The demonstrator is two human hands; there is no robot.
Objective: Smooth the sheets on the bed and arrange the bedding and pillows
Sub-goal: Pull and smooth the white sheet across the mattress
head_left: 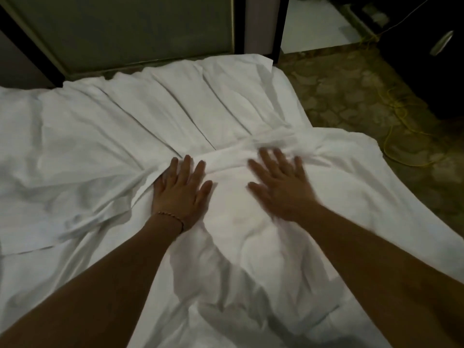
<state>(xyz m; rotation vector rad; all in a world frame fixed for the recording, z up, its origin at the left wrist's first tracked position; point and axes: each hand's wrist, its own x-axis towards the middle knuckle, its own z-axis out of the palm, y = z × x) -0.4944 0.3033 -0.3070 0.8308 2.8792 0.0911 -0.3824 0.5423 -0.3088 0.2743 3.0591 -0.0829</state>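
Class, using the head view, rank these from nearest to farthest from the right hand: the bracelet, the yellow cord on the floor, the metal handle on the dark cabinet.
From the right hand:
1. Bracelet, left, on the other wrist.
2. Yellow cord, right, on the floor.
3. Metal handle, far upper right.

1. We see both hands lying flat on a white sheet (105,126) that covers the bed, fingers straight and spread.
2. The left hand (182,194) presses beside a bunched fold (251,151) running across the sheet; a thin bracelet (172,217) circles its wrist.
3. The right hand (278,185) is blurred, its fingers (266,159) touching the same fold.
4. Long creases fan from the fold toward the bed's far edge.
5. We note a dark headboard panel (135,31) beyond that far edge.
6. A patterned floor (351,96) lies past the right edge, with a yellow cord (399,114) on it.
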